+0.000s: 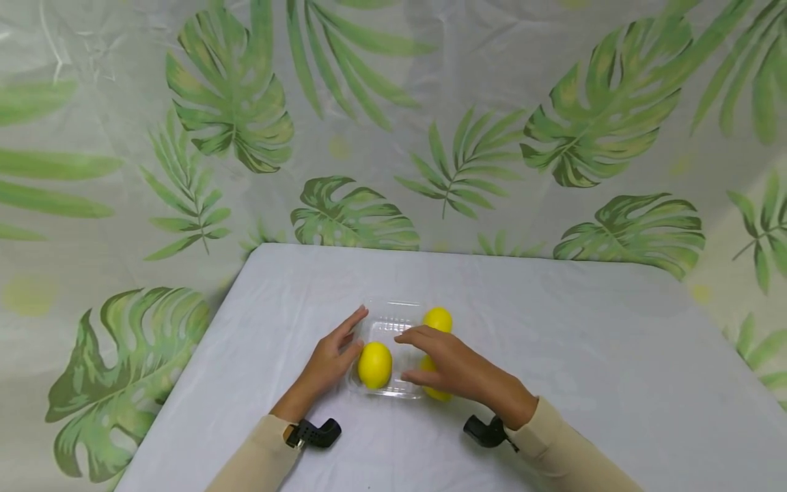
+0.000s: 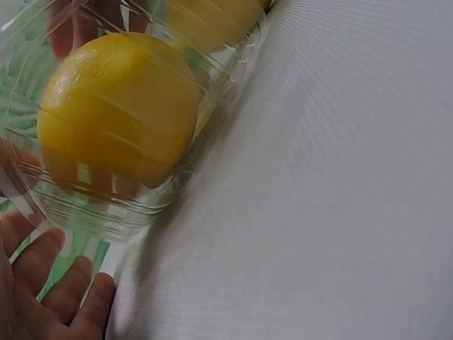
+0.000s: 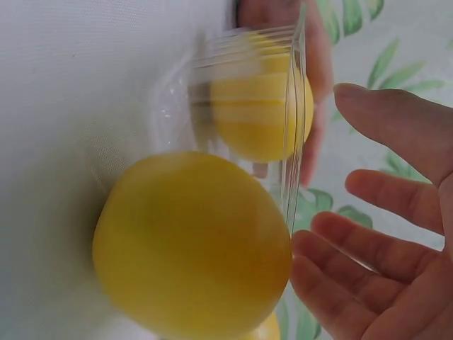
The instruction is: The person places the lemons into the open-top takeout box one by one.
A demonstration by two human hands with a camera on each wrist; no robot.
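Note:
A clear plastic container (image 1: 384, 331) stands on the table with one lemon (image 1: 375, 365) in its near left part. My left hand (image 1: 334, 357) lies along the container's left side, fingers extended; firm contact is hard to tell. Over the right rim reaches my right hand (image 1: 460, 363), its fingers spread and nothing held. Two more lemons sit outside, right of the container: a far lemon (image 1: 438, 318) and a near lemon (image 1: 438, 394), the latter partly hidden beneath the right hand. In the right wrist view this near lemon (image 3: 191, 244) looms large, close to the fingertips (image 3: 304, 244).
A white cloth (image 1: 584, 342) covers the table. Behind it hangs a pale sheet (image 1: 479, 82) printed with green leaves. Each wrist carries a black camera, the left camera (image 1: 316, 433) and the right camera (image 1: 486, 432).

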